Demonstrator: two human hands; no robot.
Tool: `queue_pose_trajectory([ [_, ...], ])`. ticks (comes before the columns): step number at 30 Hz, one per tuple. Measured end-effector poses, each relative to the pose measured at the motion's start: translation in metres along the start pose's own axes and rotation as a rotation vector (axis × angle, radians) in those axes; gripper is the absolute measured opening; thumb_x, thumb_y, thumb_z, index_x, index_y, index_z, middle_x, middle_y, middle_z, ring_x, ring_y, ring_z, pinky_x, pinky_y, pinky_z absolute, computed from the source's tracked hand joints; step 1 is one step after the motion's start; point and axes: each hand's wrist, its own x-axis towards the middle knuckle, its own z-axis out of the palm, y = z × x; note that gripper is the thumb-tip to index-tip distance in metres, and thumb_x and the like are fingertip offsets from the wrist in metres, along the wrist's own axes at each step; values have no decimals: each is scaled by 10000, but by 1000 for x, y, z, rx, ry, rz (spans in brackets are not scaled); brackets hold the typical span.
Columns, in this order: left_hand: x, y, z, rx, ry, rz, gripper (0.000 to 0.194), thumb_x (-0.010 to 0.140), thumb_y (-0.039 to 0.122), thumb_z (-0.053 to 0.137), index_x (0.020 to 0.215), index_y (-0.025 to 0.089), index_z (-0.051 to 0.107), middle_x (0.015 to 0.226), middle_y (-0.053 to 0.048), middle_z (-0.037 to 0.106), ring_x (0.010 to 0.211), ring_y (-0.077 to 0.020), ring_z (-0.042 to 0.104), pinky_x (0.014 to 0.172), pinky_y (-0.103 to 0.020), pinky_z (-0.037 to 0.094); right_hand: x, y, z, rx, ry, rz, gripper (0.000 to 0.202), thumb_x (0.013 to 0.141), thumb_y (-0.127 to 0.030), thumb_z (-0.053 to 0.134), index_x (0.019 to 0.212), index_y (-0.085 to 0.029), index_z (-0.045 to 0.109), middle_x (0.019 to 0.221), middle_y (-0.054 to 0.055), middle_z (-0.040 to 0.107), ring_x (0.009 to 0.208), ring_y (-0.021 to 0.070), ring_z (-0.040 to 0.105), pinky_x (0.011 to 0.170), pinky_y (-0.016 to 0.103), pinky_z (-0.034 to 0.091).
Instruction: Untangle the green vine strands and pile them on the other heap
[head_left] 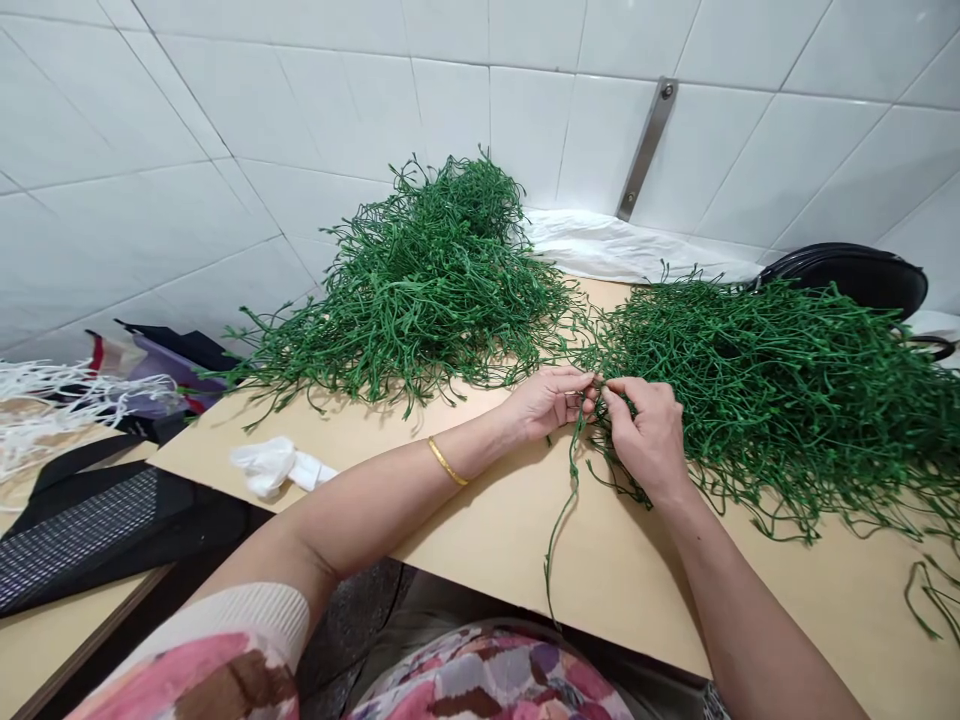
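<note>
A green string (574, 482) trails down across the tabletop (480, 540), its upper part pinched in the fingers of both left hand (553, 403) and right hand (646, 428). Beyond lies one green heap (442, 285); another pile (795, 390) sits beside the right hand. White tissue (264, 466) lies near the left forearm (390, 512).

Gold bangle (445, 464), ribbed cream cuff (271, 602), multicoloured patterned top (495, 682)
</note>
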Motion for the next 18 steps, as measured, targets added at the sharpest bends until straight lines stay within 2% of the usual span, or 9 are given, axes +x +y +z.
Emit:
queue_pose_trajectory([
  [3, 0, -1, 0, -15, -5, -2, 49, 718, 106, 562, 755, 86, 586, 611, -24, 582, 522, -78, 558, 550, -206, 467, 0, 1, 0, -34, 13, 17, 181, 804, -272, 459, 858, -220, 624, 837, 44, 653, 802, 214, 460, 713, 354, 338],
  [10, -3, -1, 5, -21, -26, 15, 46, 713, 58, 520, 706, 96, 545, 584, -26, 573, 528, -85, 554, 600, -252, 491, 0, 2, 4, 153, -41, 78, 196, 806, -275, 432, 901, -193, 583, 860, 57, 650, 805, 198, 528, 732, 346, 383],
  [15, -4, -2, 9, 31, 16, 38, 79, 704, 58, 515, 654, 116, 494, 530, -3, 540, 488, -83, 533, 562, -243, 470, -1, -4, 2, 55, -19, 86, 177, 781, -266, 440, 841, -183, 584, 856, 72, 641, 826, 218, 540, 737, 362, 391],
  [18, -4, -4, 10, 68, 31, 55, 96, 696, 74, 534, 637, 121, 474, 541, 0, 540, 484, -75, 528, 549, -223, 450, -1, -3, 4, 186, -53, 91, 196, 784, -230, 425, 918, -185, 560, 859, 58, 641, 791, 190, 567, 730, 336, 417],
])
